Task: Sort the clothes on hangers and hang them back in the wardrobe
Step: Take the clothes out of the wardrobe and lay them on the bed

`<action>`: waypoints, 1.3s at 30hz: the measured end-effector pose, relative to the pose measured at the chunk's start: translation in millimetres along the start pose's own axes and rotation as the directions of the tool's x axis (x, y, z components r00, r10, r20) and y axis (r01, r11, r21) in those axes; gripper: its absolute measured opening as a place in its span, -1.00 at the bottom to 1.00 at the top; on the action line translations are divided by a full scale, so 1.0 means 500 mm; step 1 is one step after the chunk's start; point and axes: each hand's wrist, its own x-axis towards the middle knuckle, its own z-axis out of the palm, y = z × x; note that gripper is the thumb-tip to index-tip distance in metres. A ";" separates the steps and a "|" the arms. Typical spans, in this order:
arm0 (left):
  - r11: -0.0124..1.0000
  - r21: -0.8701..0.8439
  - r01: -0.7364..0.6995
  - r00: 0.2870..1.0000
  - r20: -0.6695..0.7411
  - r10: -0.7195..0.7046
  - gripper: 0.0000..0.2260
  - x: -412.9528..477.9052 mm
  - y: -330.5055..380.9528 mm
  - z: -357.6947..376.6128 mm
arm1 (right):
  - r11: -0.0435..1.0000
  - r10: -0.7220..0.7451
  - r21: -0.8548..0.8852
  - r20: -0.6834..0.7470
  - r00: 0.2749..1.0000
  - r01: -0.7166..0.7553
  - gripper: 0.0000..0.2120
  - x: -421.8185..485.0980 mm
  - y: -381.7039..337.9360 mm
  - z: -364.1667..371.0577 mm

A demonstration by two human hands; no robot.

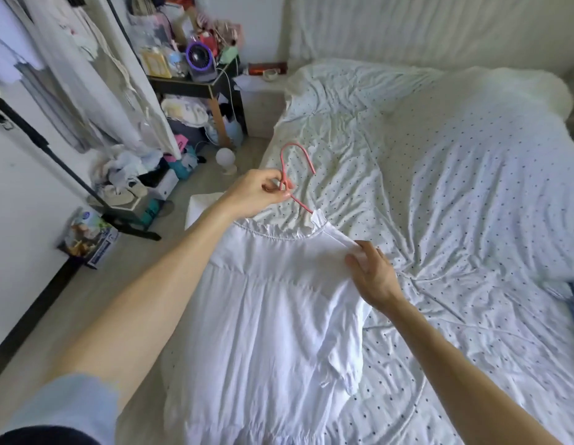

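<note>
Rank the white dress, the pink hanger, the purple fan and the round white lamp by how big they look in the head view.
1. white dress
2. pink hanger, only partly showing
3. purple fan and round white lamp: look much alike; both sit farther off, so unranked.

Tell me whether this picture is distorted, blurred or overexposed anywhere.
Head view: wide-angle distortion bows the bed and stretches the near forearms; bright, soft daylight washes out the dress folds, with no hard shadows; the left hand and hanger are fairly sharp, the desk clutter is soft.
</note>
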 end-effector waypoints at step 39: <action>0.724 0.686 0.065 0.571 0.569 -0.591 -0.41 -0.063 -0.572 0.530 | 0.781 0.555 -0.617 0.611 0.565 -0.099 -0.44 0.043 0.312 0.379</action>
